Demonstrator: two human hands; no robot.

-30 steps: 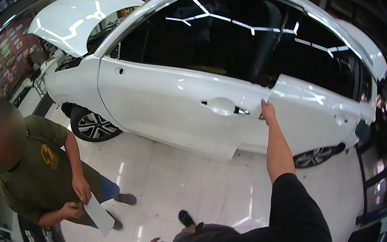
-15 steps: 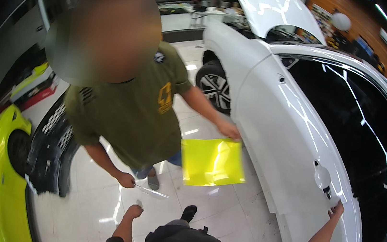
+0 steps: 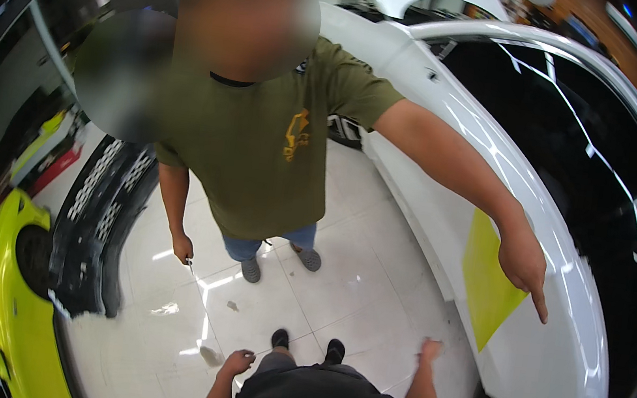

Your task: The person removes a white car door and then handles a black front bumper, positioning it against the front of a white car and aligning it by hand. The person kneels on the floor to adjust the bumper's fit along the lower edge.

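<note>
Our right hand [image 3: 430, 349] seems spread and empty near the white car [image 3: 556, 367]; our left hand [image 3: 238, 362] curls loosely, and we cannot tell around what. A co-worker's hand [image 3: 522, 260] holds the yellow sheet [image 3: 486, 291] by the door; a slackened grip could drop it.

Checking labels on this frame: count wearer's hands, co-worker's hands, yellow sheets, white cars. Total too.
Wearer's left hand and right hand: 2
Co-worker's hands: 2
Yellow sheet: 1
White car: 1
Total: 6

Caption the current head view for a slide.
Co-worker holds yellow sheet by white car; wearer's left hand and right hand touch neither.
</note>
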